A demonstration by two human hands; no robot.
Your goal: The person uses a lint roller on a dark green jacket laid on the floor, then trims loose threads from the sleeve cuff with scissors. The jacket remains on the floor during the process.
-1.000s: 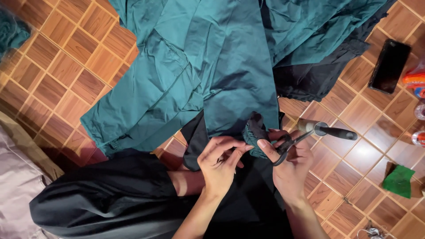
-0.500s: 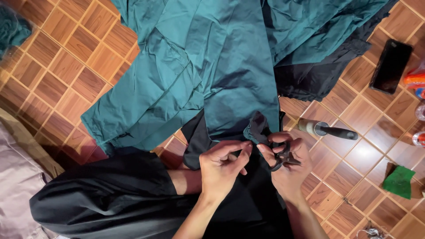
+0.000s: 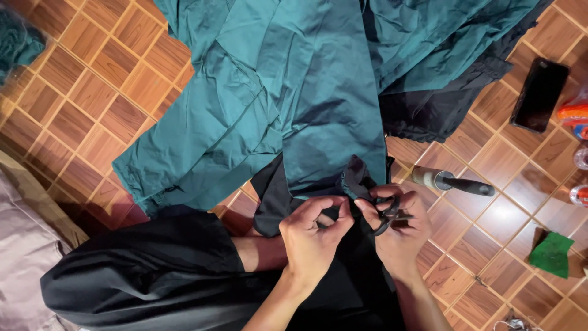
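both hands [image 3: 355, 230] at teal fabric [image 3: 318, 104] edge

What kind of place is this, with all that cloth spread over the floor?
Probably a home or small tailoring spot, worked at floor level: teal fabric and black fabric lie on a brown tiled floor, and the right hand holds scissors.

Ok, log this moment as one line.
left hand: pinching black fabric | right hand: holding scissors at fabric edge | teal cloth: spread on floor

A dark phone [image 3: 540, 94] lies beside a green scrap [image 3: 552, 254].
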